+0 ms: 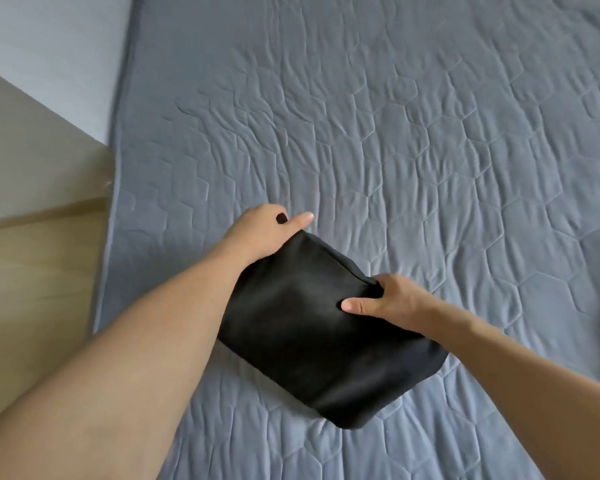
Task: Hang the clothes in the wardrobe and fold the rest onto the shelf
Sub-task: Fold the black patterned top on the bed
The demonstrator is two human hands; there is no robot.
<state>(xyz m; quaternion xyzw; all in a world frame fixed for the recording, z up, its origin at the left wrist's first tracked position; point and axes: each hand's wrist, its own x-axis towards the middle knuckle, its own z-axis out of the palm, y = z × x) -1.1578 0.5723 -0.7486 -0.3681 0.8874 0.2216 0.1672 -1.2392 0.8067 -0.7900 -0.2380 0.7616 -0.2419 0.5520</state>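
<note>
A folded black garment [319,327] lies on a bed covered by a grey-blue quilted bedspread [430,140] stitched in a hexagon pattern. The garment sits just below the centre of the view, a compact, roughly square bundle turned like a diamond, with one corner pointing toward 5 o'clock and another toward 11 o'clock.

The left hand [267,233] comes in from 7 o'clock and grips the garment's far corner at 11 o'clock; its fingers curl under the cloth while the thumb with a dark-painted nail lies on top and the index finger points toward 2 o'clock along the bedspread. The right hand [385,297] comes in from 4 o'clock and clasps the garment's edge at 3 o'clock, thumb pressed flat on the top of the cloth, the other fingers tucked beneath the fold.

The bedspread is rumpled into fine wrinkles toward 12 o'clock of the garment. At 9 o'clock, beyond the bed's edge, a pale wooden floor [32,289] shows, with a plain wall [49,46] toward 10 o'clock.
</note>
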